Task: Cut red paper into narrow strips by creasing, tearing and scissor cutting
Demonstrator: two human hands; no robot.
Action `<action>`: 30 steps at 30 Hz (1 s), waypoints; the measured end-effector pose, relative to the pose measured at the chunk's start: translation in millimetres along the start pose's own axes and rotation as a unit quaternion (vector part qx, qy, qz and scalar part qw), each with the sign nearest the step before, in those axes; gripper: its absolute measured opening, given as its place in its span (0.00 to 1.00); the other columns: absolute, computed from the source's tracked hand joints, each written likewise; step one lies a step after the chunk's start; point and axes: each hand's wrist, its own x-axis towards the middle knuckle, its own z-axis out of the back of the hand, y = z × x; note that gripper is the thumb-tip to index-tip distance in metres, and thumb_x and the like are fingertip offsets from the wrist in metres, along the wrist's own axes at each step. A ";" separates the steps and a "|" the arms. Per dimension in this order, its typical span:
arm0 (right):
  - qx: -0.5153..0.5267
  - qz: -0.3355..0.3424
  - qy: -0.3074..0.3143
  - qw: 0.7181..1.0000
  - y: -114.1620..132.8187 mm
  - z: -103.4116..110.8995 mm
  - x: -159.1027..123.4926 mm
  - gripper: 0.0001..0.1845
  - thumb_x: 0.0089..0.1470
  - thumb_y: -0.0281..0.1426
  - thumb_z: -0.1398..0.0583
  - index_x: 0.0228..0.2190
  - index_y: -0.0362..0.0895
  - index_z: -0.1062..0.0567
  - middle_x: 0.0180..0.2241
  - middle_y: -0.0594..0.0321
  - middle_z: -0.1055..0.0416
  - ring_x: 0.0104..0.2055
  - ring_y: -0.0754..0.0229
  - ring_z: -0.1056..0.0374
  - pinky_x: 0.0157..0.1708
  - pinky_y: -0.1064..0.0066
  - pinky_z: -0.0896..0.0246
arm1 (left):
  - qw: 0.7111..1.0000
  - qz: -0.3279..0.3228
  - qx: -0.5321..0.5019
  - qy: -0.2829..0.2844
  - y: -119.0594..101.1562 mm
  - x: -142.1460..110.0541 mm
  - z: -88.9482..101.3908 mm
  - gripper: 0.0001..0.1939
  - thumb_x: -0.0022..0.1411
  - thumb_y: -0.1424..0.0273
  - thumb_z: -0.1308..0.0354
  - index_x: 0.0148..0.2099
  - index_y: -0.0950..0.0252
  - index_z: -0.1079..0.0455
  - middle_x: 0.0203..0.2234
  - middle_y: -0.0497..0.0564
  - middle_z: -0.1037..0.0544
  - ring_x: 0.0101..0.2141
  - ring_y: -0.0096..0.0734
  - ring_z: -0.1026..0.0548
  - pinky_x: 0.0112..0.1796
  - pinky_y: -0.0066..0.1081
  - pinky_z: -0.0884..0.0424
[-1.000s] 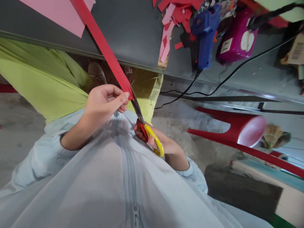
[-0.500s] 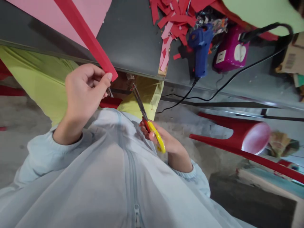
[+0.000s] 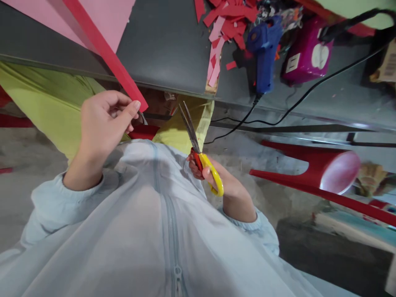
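My left hand (image 3: 107,119) pinches the lower end of a long red paper strip (image 3: 113,60) between thumb and fingers. The strip slants up and left across the table's near edge, in front of a pink paper sheet (image 3: 114,24). My right hand (image 3: 213,173) grips a pair of scissors (image 3: 195,138) with yellow and red handles. Their blades point up and slightly left, parted a little, with nothing between them. A gap separates the scissors from the strip.
On the dark table (image 3: 167,49) lie red and pink paper scraps (image 3: 227,29), a blue glue gun (image 3: 265,57) with a black cord, and a purple box (image 3: 306,53). A red plastic stool (image 3: 321,169) lies on its side on the floor at right.
The scissors' blades have parted slightly, and my right hand has shifted a little to the right. My left hand and the strip have moved slightly left and down.
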 end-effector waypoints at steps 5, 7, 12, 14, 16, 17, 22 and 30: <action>-0.004 0.013 -0.002 1.000 -0.7 0.2 -2.8 0.32 0.57 0.60 0.46 0.45 0.46 0.34 0.31 0.67 0.45 0.28 0.65 0.52 0.24 0.70 0.55 | 0.999 0.017 -0.027 0.014 2.4 7.1 0.0 0.11 0.60 0.64 0.33 0.27 0.60 0.25 0.19 0.43 0.24 0.16 0.17 0.33 0.17 0.24 0.37; 0.003 0.011 -0.005 1.000 -0.7 0.6 -4.8 0.32 0.57 0.59 0.45 0.46 0.45 0.34 0.31 0.67 0.45 0.28 0.66 0.52 0.24 0.70 0.55 | 0.999 0.023 -0.035 0.023 2.7 8.7 -0.1 0.14 0.63 0.60 0.35 0.28 0.61 0.25 0.19 0.45 0.23 0.16 0.18 0.32 0.17 0.25 0.36; 0.022 0.012 -0.006 1.000 -5.2 2.0 -7.5 0.31 0.57 0.58 0.44 0.47 0.46 0.34 0.31 0.67 0.46 0.28 0.66 0.52 0.23 0.71 0.55 | 0.980 0.113 0.056 0.154 4.6 5.8 3.0 0.17 0.64 0.59 0.39 0.27 0.63 0.24 0.19 0.49 0.23 0.17 0.21 0.32 0.20 0.25 0.34; 0.021 0.016 -0.005 1.000 -6.6 2.3 -7.2 0.31 0.57 0.58 0.44 0.46 0.46 0.34 0.31 0.67 0.46 0.27 0.66 0.52 0.23 0.71 0.55 | 0.957 0.137 0.119 0.226 9.4 6.5 3.6 0.16 0.63 0.61 0.40 0.26 0.63 0.25 0.19 0.49 0.22 0.17 0.22 0.32 0.20 0.26 0.35; 0.023 0.021 -0.004 0.999 -6.2 2.2 -6.7 0.31 0.56 0.59 0.44 0.47 0.46 0.34 0.30 0.68 0.46 0.27 0.66 0.52 0.23 0.71 0.55 | 0.936 0.123 0.183 0.276 18.3 10.9 1.5 0.14 0.62 0.61 0.42 0.28 0.62 0.24 0.21 0.48 0.21 0.19 0.24 0.29 0.22 0.26 0.36; 0.024 0.021 -0.006 0.999 -5.3 2.0 -6.5 0.31 0.56 0.59 0.44 0.47 0.46 0.35 0.30 0.68 0.46 0.27 0.66 0.52 0.23 0.71 0.55 | 0.925 0.105 0.215 0.296 24.2 14.6 -0.9 0.12 0.60 0.61 0.41 0.29 0.62 0.23 0.22 0.48 0.20 0.21 0.26 0.27 0.24 0.26 0.36; 0.025 0.006 -0.022 0.999 -0.2 0.9 -7.1 0.32 0.55 0.60 0.44 0.46 0.47 0.35 0.29 0.69 0.47 0.26 0.66 0.53 0.23 0.71 0.56 | 0.859 0.033 0.300 0.413 57.3 36.2 -23.9 0.11 0.53 0.66 0.39 0.36 0.62 0.18 0.36 0.50 0.16 0.37 0.34 0.21 0.37 0.27 0.32; 0.033 0.001 -0.039 0.999 -2.6 0.2 -12.5 0.31 0.56 0.59 0.44 0.44 0.46 0.35 0.29 0.68 0.47 0.28 0.66 0.52 0.24 0.71 0.56 | 0.804 0.028 0.302 0.511 78.2 42.2 -49.2 0.13 0.51 0.67 0.36 0.40 0.62 0.17 0.35 0.52 0.16 0.35 0.33 0.21 0.36 0.27 0.32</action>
